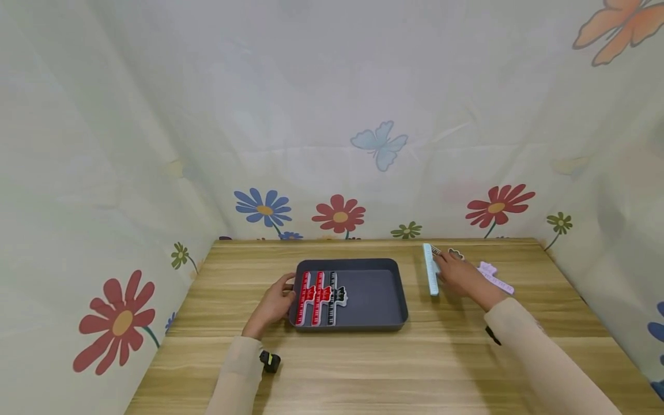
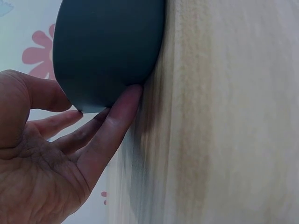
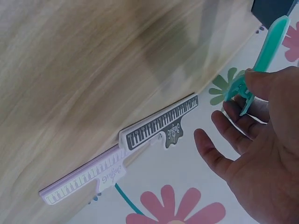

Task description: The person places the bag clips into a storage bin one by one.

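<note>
My left hand holds the left side of a dark grey tray, thumb low against its outer wall and fingers at the rim in the left wrist view. Two red piano-key music clips and a black one lie side by side in the tray's left half. To the right of the tray, my right hand pinches a light blue music clip by its handle, raised over the table; it looks teal in the right wrist view. The ring and little fingers are loosely bent.
A lilac music clip and a white one with black keys lie end to end by the table's back right, partly behind my right hand in the head view. A flower-printed curtain surrounds the wooden table.
</note>
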Tool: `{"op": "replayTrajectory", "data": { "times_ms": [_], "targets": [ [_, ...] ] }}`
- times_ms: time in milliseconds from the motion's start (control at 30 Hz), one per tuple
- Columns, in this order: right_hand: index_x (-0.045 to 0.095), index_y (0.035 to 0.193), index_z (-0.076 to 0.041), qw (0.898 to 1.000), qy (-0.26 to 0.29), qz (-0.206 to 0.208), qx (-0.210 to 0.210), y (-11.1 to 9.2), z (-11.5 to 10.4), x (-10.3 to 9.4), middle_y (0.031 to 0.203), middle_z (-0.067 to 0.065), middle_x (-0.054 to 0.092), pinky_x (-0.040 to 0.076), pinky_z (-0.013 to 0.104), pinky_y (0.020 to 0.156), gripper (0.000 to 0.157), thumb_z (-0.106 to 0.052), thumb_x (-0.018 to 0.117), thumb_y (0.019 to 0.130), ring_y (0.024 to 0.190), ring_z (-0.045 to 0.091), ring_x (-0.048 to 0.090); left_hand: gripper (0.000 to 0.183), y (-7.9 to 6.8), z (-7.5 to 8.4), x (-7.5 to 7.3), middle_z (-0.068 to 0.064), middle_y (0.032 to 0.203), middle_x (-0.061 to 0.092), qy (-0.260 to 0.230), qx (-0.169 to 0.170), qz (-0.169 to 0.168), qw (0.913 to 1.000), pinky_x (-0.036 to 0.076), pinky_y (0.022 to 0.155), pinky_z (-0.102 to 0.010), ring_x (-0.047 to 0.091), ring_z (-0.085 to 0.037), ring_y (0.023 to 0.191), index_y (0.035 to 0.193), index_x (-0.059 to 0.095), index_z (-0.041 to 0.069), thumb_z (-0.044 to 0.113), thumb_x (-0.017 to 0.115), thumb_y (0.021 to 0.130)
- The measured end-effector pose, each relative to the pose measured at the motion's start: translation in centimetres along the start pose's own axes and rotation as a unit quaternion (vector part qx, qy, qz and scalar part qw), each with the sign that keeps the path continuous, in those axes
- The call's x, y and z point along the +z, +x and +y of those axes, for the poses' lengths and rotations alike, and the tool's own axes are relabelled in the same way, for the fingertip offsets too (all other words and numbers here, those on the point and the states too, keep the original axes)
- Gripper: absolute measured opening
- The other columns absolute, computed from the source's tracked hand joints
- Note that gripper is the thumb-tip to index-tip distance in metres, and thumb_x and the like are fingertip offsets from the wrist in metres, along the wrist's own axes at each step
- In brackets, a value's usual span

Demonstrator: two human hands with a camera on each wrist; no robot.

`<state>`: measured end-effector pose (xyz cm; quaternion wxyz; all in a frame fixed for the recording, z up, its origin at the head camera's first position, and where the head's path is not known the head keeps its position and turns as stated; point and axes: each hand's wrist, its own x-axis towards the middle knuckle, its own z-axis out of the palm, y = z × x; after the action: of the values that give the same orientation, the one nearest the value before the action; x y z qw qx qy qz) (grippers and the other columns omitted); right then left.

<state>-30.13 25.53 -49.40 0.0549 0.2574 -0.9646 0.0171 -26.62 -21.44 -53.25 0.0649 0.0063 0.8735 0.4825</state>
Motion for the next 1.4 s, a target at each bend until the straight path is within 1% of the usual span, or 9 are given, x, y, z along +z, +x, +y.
{"op": "replayTrajectory", "data": {
  "times_ms": [133,233,467,600,833,967,1200,1400],
  "targets": [
    [0.050,0.131,0.010,1.000,0.001,0.023,-0.009,-0.6,-0.3,-0.2,0.125,0.028,0.053,0.049,0.061,0.091,0.044,-0.013,0.061,0.094,0.120,0.048,0.051,0.053,-0.1,0.0,-0.1,-0.027,0.134,0.056,-0.002,-0.001,-0.001,1.0000,0.058,0.060,-0.035,0.062,-0.036,0.113,0.150,0.039,0.011,0.009,0.050,0.098],
    [0.051,0.129,0.009,0.999,0.000,0.033,-0.008,-0.9,-0.5,-0.5,0.123,0.026,0.053,0.050,0.061,0.089,0.043,-0.012,0.062,0.093,0.119,0.047,0.051,0.053,-0.1,0.1,-0.1,-0.027,0.134,0.056,-0.002,-0.001,-0.002,1.0000,0.058,0.060,-0.035,0.062,-0.036,0.113,0.150,0.039,0.011,0.009,0.050,0.098],
    [0.049,0.133,0.008,1.000,-0.001,0.016,0.007,-1.4,-1.3,-1.3,0.129,0.027,0.052,0.047,0.063,0.094,0.045,-0.015,0.059,0.096,0.124,0.047,0.049,0.053,-0.1,0.1,0.0,-0.026,0.135,0.056,-0.001,-0.004,0.001,1.0000,0.059,0.061,-0.035,0.062,-0.036,0.115,0.150,0.039,0.012,0.010,0.051,0.098],
    [0.047,0.136,0.007,1.000,-0.004,0.005,0.008,-1.5,-1.9,-1.9,0.132,0.027,0.052,0.045,0.064,0.096,0.048,-0.018,0.059,0.097,0.125,0.047,0.049,0.053,-0.2,0.1,0.0,-0.026,0.134,0.056,0.000,-0.004,0.000,1.0000,0.059,0.063,-0.036,0.062,-0.037,0.115,0.150,0.038,0.011,0.009,0.050,0.098],
    [0.048,0.136,0.006,1.000,-0.001,-0.001,0.007,-1.6,-3.1,-2.8,0.133,0.026,0.052,0.044,0.064,0.097,0.048,-0.020,0.059,0.097,0.125,0.046,0.049,0.053,-0.1,0.0,0.0,-0.026,0.135,0.056,0.001,-0.005,0.000,1.0000,0.059,0.064,-0.036,0.061,-0.037,0.116,0.150,0.038,0.011,0.010,0.050,0.099],
    [0.049,0.135,0.004,1.000,0.002,0.003,0.004,-1.5,-3.7,-3.2,0.132,0.024,0.053,0.045,0.063,0.096,0.047,-0.021,0.059,0.097,0.125,0.044,0.050,0.053,-0.2,0.2,0.0,-0.027,0.135,0.055,0.004,-0.002,-0.002,1.0000,0.059,0.063,-0.036,0.061,-0.037,0.116,0.151,0.037,0.011,0.010,0.049,0.099],
    [0.050,0.133,0.005,1.000,0.000,0.015,-0.013,-1.4,-5.0,-3.9,0.132,0.024,0.053,0.047,0.059,0.097,0.047,-0.021,0.061,0.096,0.125,0.043,0.052,0.053,-0.2,0.3,-0.1,-0.027,0.135,0.055,0.004,-0.002,-0.001,1.0000,0.059,0.063,-0.035,0.061,-0.037,0.116,0.150,0.037,0.010,0.010,0.049,0.099],
    [0.051,0.132,0.003,0.999,-0.002,0.028,-0.024,-1.2,-6.0,-4.1,0.128,0.019,0.055,0.049,0.056,0.094,0.045,-0.022,0.061,0.096,0.122,0.038,0.053,0.053,-0.2,0.3,-0.1,-0.027,0.135,0.055,0.002,0.000,-0.002,1.0000,0.059,0.064,-0.035,0.061,-0.037,0.117,0.150,0.037,0.010,0.010,0.049,0.099]
  ]
}}
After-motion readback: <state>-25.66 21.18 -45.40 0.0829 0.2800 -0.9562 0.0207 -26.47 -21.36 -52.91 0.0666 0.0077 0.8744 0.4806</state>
